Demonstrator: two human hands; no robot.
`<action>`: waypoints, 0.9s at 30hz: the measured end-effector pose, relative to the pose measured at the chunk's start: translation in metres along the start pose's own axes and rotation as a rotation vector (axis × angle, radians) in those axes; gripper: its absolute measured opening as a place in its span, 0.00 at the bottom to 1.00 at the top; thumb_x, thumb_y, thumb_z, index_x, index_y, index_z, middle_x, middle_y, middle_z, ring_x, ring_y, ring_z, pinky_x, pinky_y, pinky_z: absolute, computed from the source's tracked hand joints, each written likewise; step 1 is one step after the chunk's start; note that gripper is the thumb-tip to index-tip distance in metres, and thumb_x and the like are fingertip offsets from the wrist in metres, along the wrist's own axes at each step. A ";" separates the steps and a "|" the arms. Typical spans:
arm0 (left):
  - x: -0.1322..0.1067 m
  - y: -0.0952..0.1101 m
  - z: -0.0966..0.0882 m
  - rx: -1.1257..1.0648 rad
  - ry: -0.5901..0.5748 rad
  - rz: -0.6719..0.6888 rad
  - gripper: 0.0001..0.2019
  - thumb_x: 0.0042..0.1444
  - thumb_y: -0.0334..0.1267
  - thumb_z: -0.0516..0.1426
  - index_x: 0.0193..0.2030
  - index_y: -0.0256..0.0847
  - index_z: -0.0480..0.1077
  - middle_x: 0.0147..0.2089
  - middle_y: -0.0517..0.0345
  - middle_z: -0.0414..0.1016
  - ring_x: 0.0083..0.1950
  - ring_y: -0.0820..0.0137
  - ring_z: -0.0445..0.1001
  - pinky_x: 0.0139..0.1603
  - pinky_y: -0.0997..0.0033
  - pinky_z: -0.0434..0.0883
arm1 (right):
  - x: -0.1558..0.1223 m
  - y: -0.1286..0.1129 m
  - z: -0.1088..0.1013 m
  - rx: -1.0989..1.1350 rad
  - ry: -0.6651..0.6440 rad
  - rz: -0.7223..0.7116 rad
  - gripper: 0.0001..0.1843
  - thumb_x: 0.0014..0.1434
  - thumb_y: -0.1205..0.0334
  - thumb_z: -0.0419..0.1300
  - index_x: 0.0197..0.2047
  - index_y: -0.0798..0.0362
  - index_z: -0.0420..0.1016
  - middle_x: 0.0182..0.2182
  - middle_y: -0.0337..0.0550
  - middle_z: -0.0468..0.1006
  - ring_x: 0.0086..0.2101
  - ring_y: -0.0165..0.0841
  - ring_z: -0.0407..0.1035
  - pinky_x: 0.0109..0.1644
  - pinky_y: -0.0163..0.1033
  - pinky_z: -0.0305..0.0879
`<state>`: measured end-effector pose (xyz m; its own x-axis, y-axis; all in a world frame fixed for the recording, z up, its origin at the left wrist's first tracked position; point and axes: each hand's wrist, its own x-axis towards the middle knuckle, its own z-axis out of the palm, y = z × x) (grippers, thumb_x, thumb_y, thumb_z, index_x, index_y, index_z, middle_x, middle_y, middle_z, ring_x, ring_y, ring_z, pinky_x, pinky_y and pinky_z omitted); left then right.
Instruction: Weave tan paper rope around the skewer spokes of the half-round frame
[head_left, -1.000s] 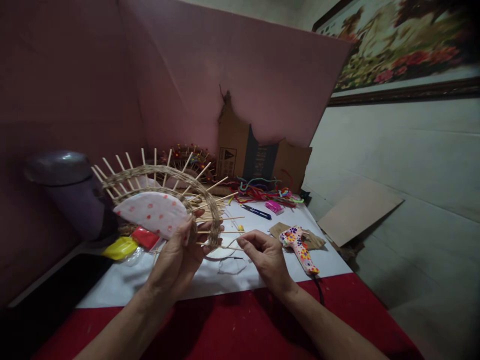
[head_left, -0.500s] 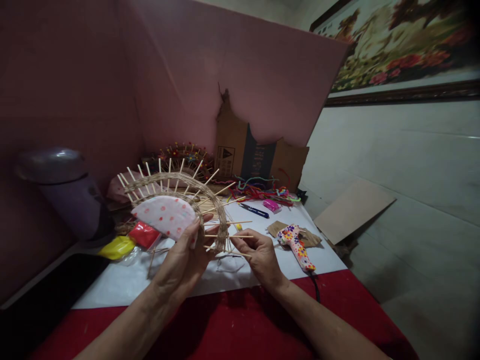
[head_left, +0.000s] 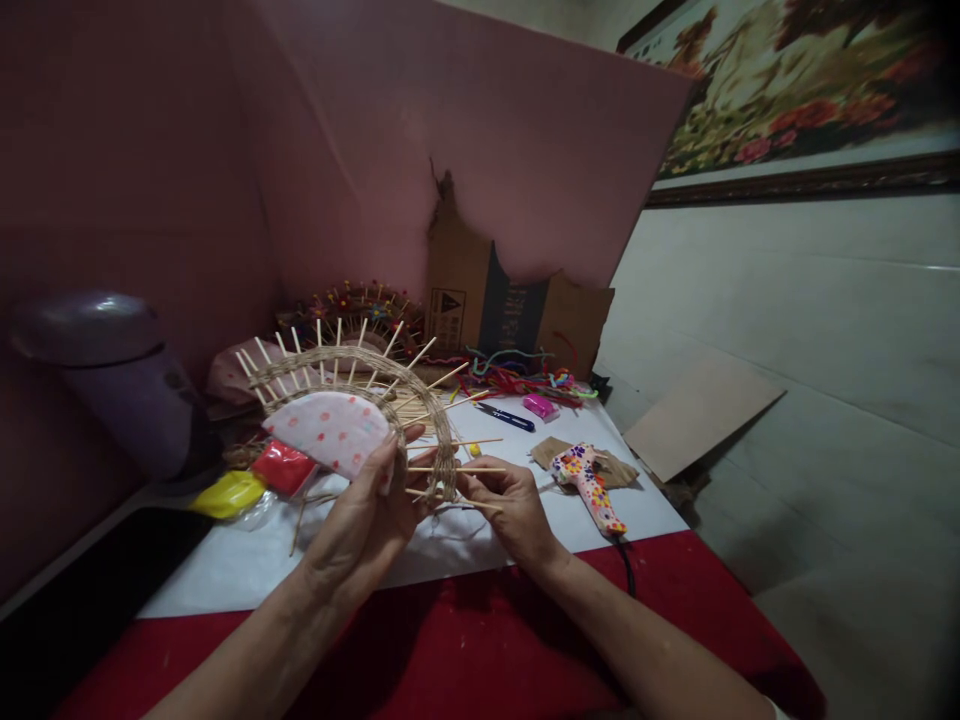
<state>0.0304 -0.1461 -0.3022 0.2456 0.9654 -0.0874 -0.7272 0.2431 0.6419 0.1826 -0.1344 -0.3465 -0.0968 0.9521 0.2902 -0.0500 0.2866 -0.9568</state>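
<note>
My left hand (head_left: 360, 530) grips a round woven piece (head_left: 352, 405) from below: a white disc with red dots, thin wooden sticks radiating out, and a band of tan fibre woven around them. It is held upright above the white sheet (head_left: 225, 570). My right hand (head_left: 504, 500) pinches at the band's lower right end, among the stick tips; the thin strand it holds is hard to make out.
A flower-patterned glue gun (head_left: 589, 487) lies right of my hands, with blue snips (head_left: 507, 417), a pink block (head_left: 541, 406) and coloured yarn (head_left: 525, 382) behind. Red and yellow packets (head_left: 259, 478) lie at left by a purple bin (head_left: 112, 380). A torn cardboard box (head_left: 510, 310) stands at the back.
The woven piece shifted right and was turned a little. My right hand moved up and left from the table to the band's lower right edge.
</note>
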 end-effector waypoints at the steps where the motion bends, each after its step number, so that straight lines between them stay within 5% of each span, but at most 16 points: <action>1: 0.000 0.000 0.000 -0.005 -0.004 -0.008 0.10 0.58 0.36 0.51 0.44 0.38 0.69 0.40 0.48 0.78 0.39 0.65 0.76 0.40 0.62 0.73 | 0.000 0.000 0.000 -0.008 -0.005 -0.005 0.13 0.51 0.54 0.62 0.30 0.57 0.75 0.25 0.41 0.75 0.26 0.29 0.67 0.30 0.34 0.61; 9: -0.002 0.002 0.001 -0.021 -0.006 -0.059 0.10 0.57 0.36 0.51 0.45 0.40 0.68 0.43 0.46 0.77 0.42 0.58 0.76 0.43 0.48 0.71 | -0.001 0.005 -0.003 -0.079 -0.017 -0.063 0.12 0.51 0.55 0.61 0.33 0.56 0.77 0.28 0.44 0.77 0.29 0.31 0.69 0.34 0.36 0.65; 18: 0.000 0.000 -0.001 -0.002 0.050 -0.019 0.12 0.57 0.35 0.52 0.47 0.38 0.67 0.41 0.45 0.77 0.42 0.60 0.76 0.42 0.55 0.73 | -0.001 0.008 -0.004 -0.220 0.036 -0.058 0.11 0.54 0.58 0.58 0.30 0.57 0.76 0.22 0.40 0.73 0.20 0.25 0.61 0.24 0.32 0.59; 23: 0.003 -0.001 -0.002 -0.050 0.124 0.036 0.09 0.57 0.33 0.51 0.43 0.36 0.69 0.35 0.48 0.78 0.39 0.65 0.77 0.41 0.64 0.74 | -0.005 -0.006 -0.013 -0.523 0.188 -0.342 0.11 0.56 0.70 0.52 0.38 0.53 0.74 0.36 0.45 0.75 0.39 0.34 0.67 0.44 0.41 0.63; 27: 0.003 -0.002 -0.002 -0.036 0.166 0.088 0.09 0.59 0.33 0.49 0.41 0.35 0.69 0.33 0.49 0.78 0.35 0.67 0.77 0.38 0.67 0.75 | -0.013 -0.012 -0.014 -0.704 0.336 -0.591 0.14 0.55 0.73 0.51 0.42 0.51 0.70 0.37 0.46 0.71 0.40 0.37 0.64 0.45 0.45 0.61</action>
<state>0.0308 -0.1434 -0.3053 0.0735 0.9846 -0.1589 -0.7646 0.1579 0.6249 0.1989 -0.1488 -0.3394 0.0467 0.5839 0.8105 0.6163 0.6217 -0.4834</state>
